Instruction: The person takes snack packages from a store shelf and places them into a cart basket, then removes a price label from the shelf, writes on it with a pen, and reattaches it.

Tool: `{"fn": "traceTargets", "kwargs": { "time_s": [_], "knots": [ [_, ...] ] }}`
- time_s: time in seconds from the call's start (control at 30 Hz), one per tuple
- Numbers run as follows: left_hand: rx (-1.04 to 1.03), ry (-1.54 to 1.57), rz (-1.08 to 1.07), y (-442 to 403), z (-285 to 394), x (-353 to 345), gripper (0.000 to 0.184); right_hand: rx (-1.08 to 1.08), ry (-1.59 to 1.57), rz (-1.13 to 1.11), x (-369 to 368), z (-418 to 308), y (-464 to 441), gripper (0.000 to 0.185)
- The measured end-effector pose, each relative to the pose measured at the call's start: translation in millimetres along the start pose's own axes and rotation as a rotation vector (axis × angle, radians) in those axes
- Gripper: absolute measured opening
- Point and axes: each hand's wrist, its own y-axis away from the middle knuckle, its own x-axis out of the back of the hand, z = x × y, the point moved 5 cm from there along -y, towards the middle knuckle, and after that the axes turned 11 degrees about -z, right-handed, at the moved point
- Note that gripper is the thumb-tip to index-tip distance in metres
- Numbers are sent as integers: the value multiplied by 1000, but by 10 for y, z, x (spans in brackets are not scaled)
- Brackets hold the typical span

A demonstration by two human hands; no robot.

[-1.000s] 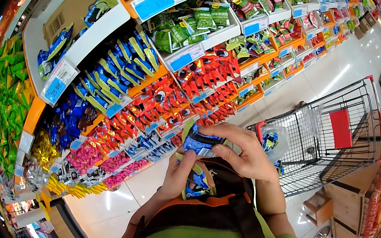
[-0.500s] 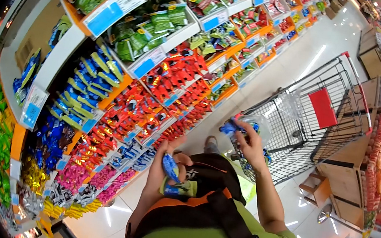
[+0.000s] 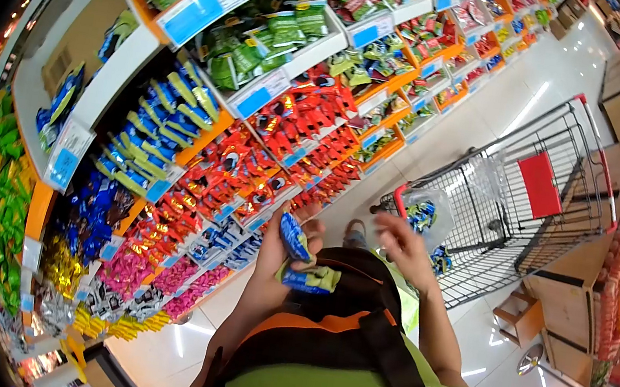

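My left hand [image 3: 273, 256], in front of my chest, is closed on small snack packets [image 3: 297, 241]. One is blue, and a blue-and-green one [image 3: 311, 279] hangs below it across the palm. To the right, my right hand [image 3: 406, 253] is open beside the shopping cart, fingers apart and slightly curled, with nothing seen in them. Just beyond it, a clear plastic bag [image 3: 441, 218] in the near end of the cart [image 3: 541, 186] holds several blue and green packets [image 3: 422, 215].
A tiered candy shelf [image 3: 261, 92] runs along my left, its bins full of red, green, blue and pink wrapped sweets. A dark bag [image 3: 362, 276] hangs on my front. At the right stand wooden display stands [image 3: 561, 296] and a small wooden stool [image 3: 519, 314].
My right hand has let go of a blue packet at the plastic bag and drawn back toward me. The left hand has risen slightly, still with its packets. The view has shifted a little.
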Motion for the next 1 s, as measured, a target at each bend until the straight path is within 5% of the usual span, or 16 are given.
{"fn": "traceTargets", "kwargs": {
  "time_s": [0.17, 0.2, 0.37, 0.4, 0.47, 0.6, 0.7, 0.8, 0.87, 1.0],
  "knots": [
    [-298, -152, 19, -42, 230, -53, 43, -14, -507, -525, -775, -758, -198, 50],
    [-377, -181, 20, -21, 285, -75, 43, -123, -652, -503, -834, -782, -255, 49],
    [-713, -173, 293, 199, 563, -175, 35, -39, -579, -489, -807, -1048, -392, 46],
    [-741, -169, 212, 228, 639, -118, 33, 9, -547, -472, -801, -1081, -410, 46],
    [-756, -301, 216, 344, 725, -41, 32, 72, -533, -506, -775, -1140, -437, 47],
    [-600, -653, 168, 448, 636, -204, 33, 15, -1135, -489, -762, -1215, -525, 55],
    [-439, -771, 24, 421, 434, -236, 43, 224, -1043, -314, -785, -1192, -641, 53],
    [-298, -637, -64, 375, 264, -247, 54, 290, -648, -427, -750, -1159, -663, 50],
    [-308, -722, -147, 382, 303, -303, 61, 496, -106, -415, -719, -1278, -722, 55],
    [-362, -883, -98, 418, 386, -535, 69, 470, 54, -189, -672, -1448, -703, 70]
  ]
}}
